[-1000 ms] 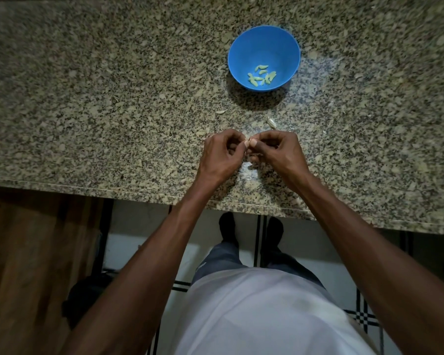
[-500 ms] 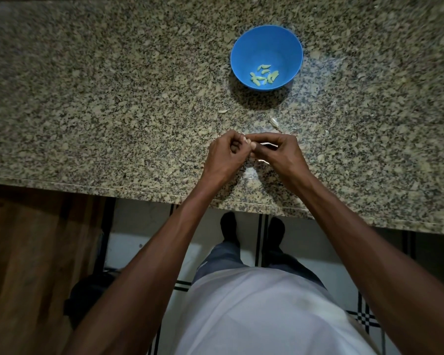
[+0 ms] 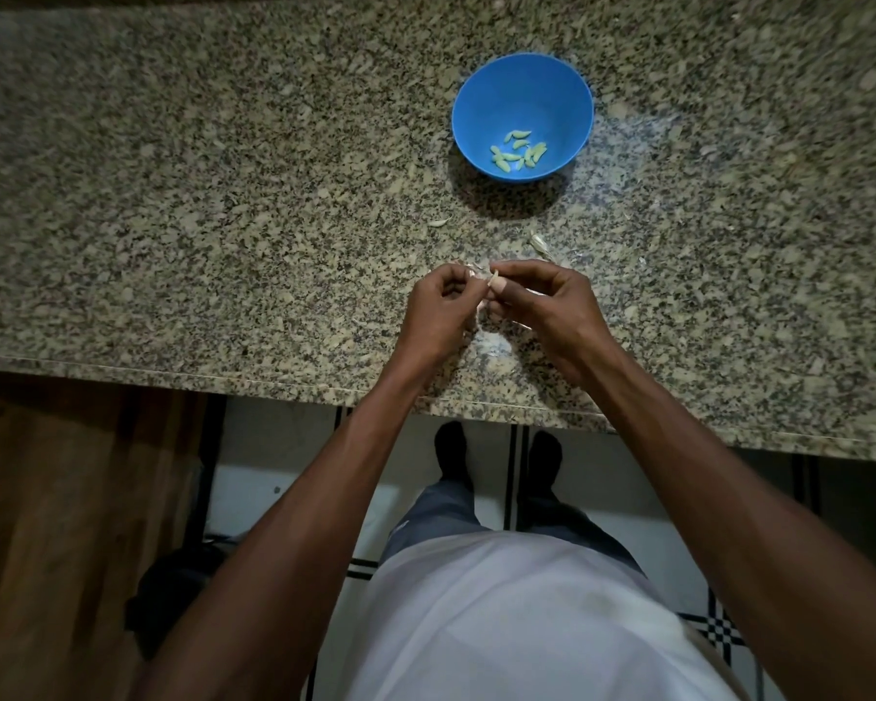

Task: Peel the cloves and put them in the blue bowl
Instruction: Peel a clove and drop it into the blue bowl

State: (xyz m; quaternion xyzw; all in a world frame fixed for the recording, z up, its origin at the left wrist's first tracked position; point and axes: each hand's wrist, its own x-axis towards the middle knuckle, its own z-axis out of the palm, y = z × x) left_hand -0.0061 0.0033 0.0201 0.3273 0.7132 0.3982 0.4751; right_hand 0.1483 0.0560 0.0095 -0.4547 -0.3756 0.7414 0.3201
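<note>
A blue bowl [image 3: 522, 88] stands on the speckled granite counter, beyond my hands and slightly right. Several pale green peeled cloves [image 3: 518, 152] lie in its bottom. My left hand [image 3: 438, 316] and my right hand [image 3: 547, 308] meet over the counter's near part, fingers curled. Between their fingertips they pinch one small garlic clove [image 3: 482, 278] with papery skin sticking out; most of it is hidden by the fingers.
Loose bits of garlic skin lie on the granite counter [image 3: 173, 220]: one piece [image 3: 439, 222] left of the bowl's shadow, another [image 3: 539, 243] just beyond my right hand. The counter's front edge [image 3: 274, 384] runs below my wrists. Tiled floor and my feet show underneath.
Both hands stay together on the clove. The fingers have shifted slightly and a little more skin shows between the fingertips.
</note>
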